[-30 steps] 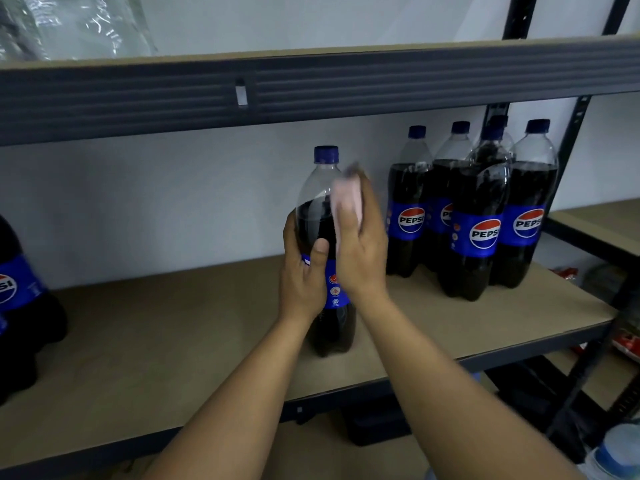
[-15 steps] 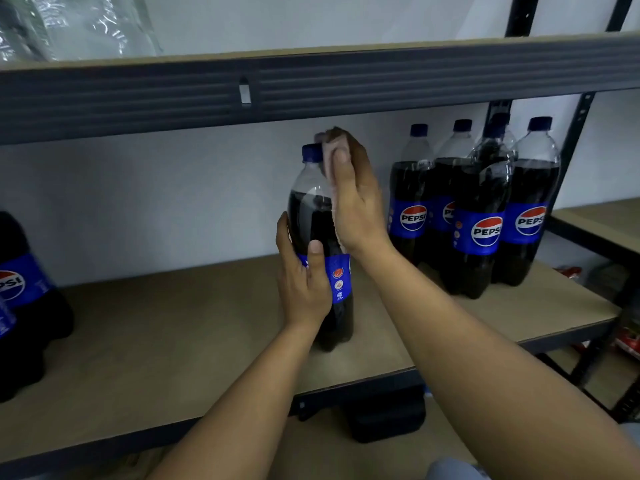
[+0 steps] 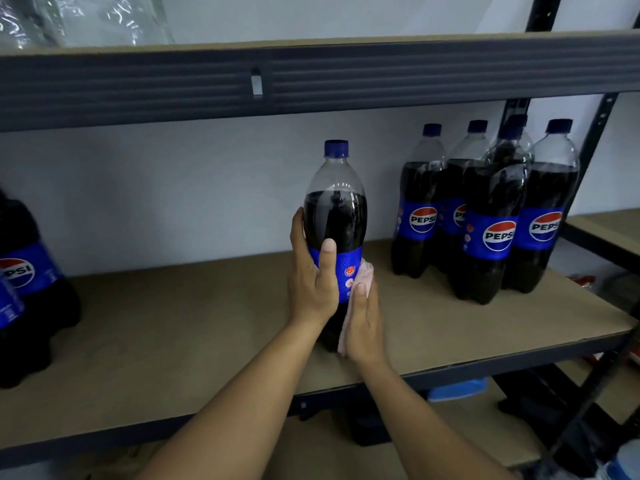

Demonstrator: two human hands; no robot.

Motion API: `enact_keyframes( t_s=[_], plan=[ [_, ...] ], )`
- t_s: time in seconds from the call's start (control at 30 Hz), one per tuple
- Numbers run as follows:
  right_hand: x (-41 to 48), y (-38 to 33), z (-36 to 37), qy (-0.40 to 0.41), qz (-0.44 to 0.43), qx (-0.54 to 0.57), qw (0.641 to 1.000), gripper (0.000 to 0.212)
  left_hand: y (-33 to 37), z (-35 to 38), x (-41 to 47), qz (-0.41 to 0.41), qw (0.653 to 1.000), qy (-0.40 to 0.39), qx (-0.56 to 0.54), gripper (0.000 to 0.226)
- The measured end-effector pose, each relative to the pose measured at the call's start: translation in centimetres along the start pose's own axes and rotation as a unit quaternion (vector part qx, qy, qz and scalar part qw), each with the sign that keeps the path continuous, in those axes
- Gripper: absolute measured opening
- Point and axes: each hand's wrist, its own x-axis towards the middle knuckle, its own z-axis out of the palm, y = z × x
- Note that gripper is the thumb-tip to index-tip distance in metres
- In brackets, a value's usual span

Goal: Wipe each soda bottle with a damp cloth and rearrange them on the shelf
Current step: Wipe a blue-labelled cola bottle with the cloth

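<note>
**Inspector:** Status?
**Assessor:** Pepsi bottle [image 3: 336, 216] at shelf [image 3: 173, 323] centre. Your left hand [image 3: 313, 289] grips its label; right hand [image 3: 365, 327], fingers flat, presses the cloth [image 3: 366, 275] low at 5 o'clock.
**Inspector:** Risk?
**Assessor:** A hard push there likely tips it.

Crumpled clear plastic [image 3: 79, 19] lies at the top left, a pale grey wall [image 3: 173, 188] runs behind, a black perforated upright [image 3: 601, 123] stands at the right, and lower down are a blue object [image 3: 457, 389] and something red [image 3: 583, 280], both blurred.
</note>
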Motion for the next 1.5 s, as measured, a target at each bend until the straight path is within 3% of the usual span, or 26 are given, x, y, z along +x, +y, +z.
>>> enact_keyframes(
  t_s=[0.1, 0.3, 0.47, 0.53, 0.7, 0.83, 0.93, 1.17, 1.3, 1.37, 1.5],
  plan=[
    [0.1, -0.2, -0.2, 0.001, 0.000, -0.003, 1.000, 0.050, -0.4, -0.3, 0.1, -0.013, 1.000, 0.000, -0.005, 0.074],
    [0.1, 0.2, 0.0, 0.008, 0.020, -0.019, 1.000, 0.057, -0.9, -1.2, 0.5, -0.020, 1.000, -0.010, 0.019, 0.095],
    [-0.5, -0.8, 0.0, 0.000, -0.005, 0.006, 1.000, 0.069, -1.2, -1.9, 1.0, -0.023, 0.995, -0.080, -0.048, 0.081],
    [-0.4, -1.5, 0.1, -0.008, -0.021, 0.018, 1.000, 0.065, -1.2, -2.2, 1.0, -0.029, 0.993, -0.100, -0.052, 0.079],
    [4.3, -8.3, 0.4, 0.000, -0.080, 0.012, 0.997, 0.035, -0.9, -2.2, 1.4, -0.002, 0.995, -0.093, -0.043, 0.100],
    [10.0, -14.6, 0.8, 0.006, -0.153, -0.049, 0.987, 0.054, -1.4, -1.8, 1.1, -0.034, 0.995, -0.070, -0.067, 0.100],
    [10.1, -14.6, 0.7, -0.001, -0.185, -0.045, 0.982, 0.072, -1.4, -1.4, 0.9, -0.030, 0.996, -0.060, -0.066, 0.107],
    [1.5, -2.3, -0.3, -0.024, -0.055, 0.013, 0.998, 0.059, -1.2, -0.9, 1.1, 0.028, 0.997, -0.059, -0.036, 0.101],
    [2.7, -4.1, -0.3, -0.019, -0.036, 0.015, 0.999, 0.048, -0.9, -0.8, 0.8, 0.027, 0.997, -0.056, -0.038, 0.102],
    [5.6, -7.9, 0.0, -0.008, -0.075, -0.008, 0.997, 0.046, -0.7, -0.9, 0.6, 0.025, 0.997, -0.054, -0.049, 0.097],
    [10.0, -15.0, 0.3, -0.009, -0.198, -0.047, 0.979, 0.064, -0.8, -1.0, 0.5, 0.008, 0.996, -0.056, -0.070, 0.100]
  ],
)
